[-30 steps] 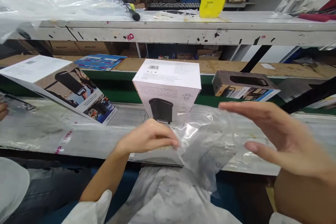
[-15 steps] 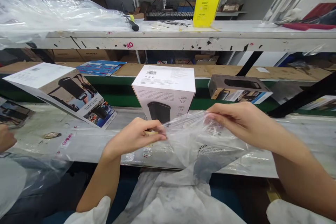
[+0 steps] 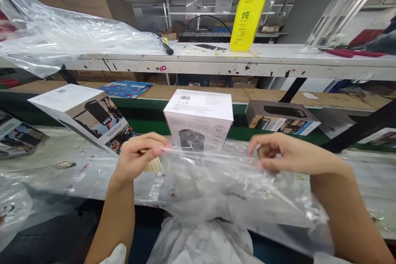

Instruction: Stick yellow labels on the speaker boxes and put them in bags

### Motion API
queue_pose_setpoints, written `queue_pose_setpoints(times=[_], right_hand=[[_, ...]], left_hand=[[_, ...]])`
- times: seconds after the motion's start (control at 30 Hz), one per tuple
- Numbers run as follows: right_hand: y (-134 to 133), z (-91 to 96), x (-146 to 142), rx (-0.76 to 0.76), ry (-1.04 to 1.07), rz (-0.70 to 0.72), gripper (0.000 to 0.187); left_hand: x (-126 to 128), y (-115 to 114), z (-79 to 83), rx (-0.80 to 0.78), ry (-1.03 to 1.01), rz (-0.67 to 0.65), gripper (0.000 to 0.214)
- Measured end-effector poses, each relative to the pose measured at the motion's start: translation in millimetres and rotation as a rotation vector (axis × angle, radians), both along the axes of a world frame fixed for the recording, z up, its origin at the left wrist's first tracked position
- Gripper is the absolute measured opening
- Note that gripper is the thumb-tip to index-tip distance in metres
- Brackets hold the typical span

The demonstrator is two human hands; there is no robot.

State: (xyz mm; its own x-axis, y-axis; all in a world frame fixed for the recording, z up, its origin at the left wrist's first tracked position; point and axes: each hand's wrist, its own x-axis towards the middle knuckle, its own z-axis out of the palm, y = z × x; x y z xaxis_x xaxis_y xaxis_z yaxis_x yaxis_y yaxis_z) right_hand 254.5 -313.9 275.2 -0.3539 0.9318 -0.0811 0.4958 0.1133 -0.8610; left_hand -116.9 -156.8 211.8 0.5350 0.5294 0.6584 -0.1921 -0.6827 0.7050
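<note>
Two hands hold a clear plastic bag (image 3: 229, 189) spread between them, its long axis running crosswise from left to right, its upper edge pulled nearly straight and its lower part sagging toward the person. The left hand (image 3: 137, 156) is closed in a pinch, thumb over fingers, on one end of that edge, beside a tan strip (image 3: 154, 165) that shows through or against the film. The right hand (image 3: 287, 154) pinches the other end, with a small tan patch (image 3: 261, 152) at its fingertips; whether either tan piece is part of the bag is hard to make out. Compared with the previous view, the hands stand farther apart and the bag, gathered into a bunch before, now lies wide and flatter. A white product box (image 3: 198, 105) stands upright just behind the film, its lower front blurred by the plastic. A printed carton (image 3: 88, 115) leans at the left, and another carton (image 3: 281, 117) lies to the right on the film-covered tabletop (image 3: 365, 173). The forearms run out of the bottom edge of the view.
</note>
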Motion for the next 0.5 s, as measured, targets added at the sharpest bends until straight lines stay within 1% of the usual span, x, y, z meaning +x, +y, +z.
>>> queue_pose_setpoints(times=[0.03, 0.07, 0.1, 0.13, 0.17, 0.2, 0.23, 0.27, 0.3, 0.37, 0.43, 0.5], right_hand=[[1, -2.4, 7, -0.014, -0.017, 0.128, 0.016], [2, -6.4, 13, 0.021, 0.024, 0.23, 0.019], [4, -11.9, 16, 0.083, 0.109, 0.28, 0.023], [6, -18.6, 16, 0.144, 0.222, 0.267, 0.026], [9, -26.1, 13, 0.177, 0.334, 0.194, 0.026], [13, -33.7, 9, 0.183, 0.428, 0.084, 0.025], [18, -40.7, 3, 0.185, 0.494, -0.047, 0.023], [25, -46.5, -4, 0.205, 0.533, -0.179, 0.022], [32, -50.6, -11, 0.251, 0.548, -0.296, 0.023], [50, -53.7, -21, 0.398, 0.548, -0.467, 0.028], [70, -51.6, -26, 0.518, 0.54, -0.58, 0.033], [90, -47.9, -28, 0.529, 0.528, -0.65, 0.036]], left_hand=[[-4, 3, -0.8, -0.118, 0.114, -0.087, 0.02], [-8, 6, -2.2, -0.257, 0.267, -0.19, 0.026], [-11, 10, -4.2, -0.397, 0.438, -0.305, 0.031], [-13, 13, -6.7, -0.526, 0.597, -0.417, 0.033], [-14, 16, -9.3, -0.626, 0.703, -0.51, 0.035], [-15, 20, -11.4, -0.679, 0.742, -0.575, 0.037], [-15, 23, -12.5, -0.685, 0.695, -0.595, 0.039], [-13, 27, -12.0, -0.658, 0.569, -0.555, 0.041], [-11, 31, -9.5, -0.61, 0.396, -0.454, 0.043], [-2, 42, 1.5, -0.487, 0.085, -0.16, 0.045], [15, 59, 17.3, -0.415, -0.055, 0.107, 0.04], [38, 80, 32.6, -0.393, -0.083, 0.286, 0.033]])
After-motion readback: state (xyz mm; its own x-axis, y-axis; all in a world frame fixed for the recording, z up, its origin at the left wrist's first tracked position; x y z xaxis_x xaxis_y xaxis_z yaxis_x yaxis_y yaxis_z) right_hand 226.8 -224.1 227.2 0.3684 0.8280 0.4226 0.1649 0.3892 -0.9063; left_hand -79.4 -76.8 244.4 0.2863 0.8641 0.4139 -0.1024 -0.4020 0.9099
